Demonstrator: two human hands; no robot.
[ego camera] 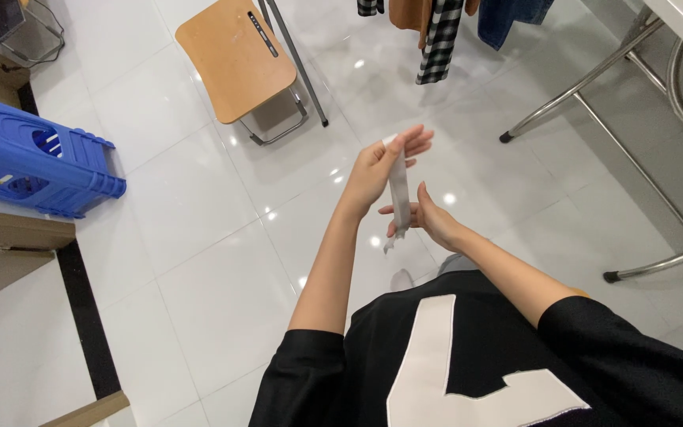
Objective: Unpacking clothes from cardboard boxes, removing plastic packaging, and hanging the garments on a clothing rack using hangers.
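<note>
At the bottom of the frame the person's black shirt (484, 356) with its white patch is filling the near view, both bare forearms reaching up from it toward the centre. There the left hand (381, 166) is pinching the top end of one pale strip (398, 194) between thumb and fingertips, while the right hand (420, 221), just below it, is closing around the strip's lower part; the tail is hanging loose beneath that hand. So the strip is standing nearly upright in the air at mid-frame, above the floor (223, 237), held at two spots.

To handle it well, it seems best to be keeping the strip taut between the two grips, sliding one hand along while the other is anchoring its end, so it is not twisting or slipping out.

Farther off, one blue plastic stool (37, 162) is lying at the left edge, and one wooden chair (235, 59) on a metal frame is standing at top centre. At the top edge several garments (440, 32) are hanging, at least three, one of them checked. Metal legs of one desk (673, 87) are crossing the upper right.
</note>
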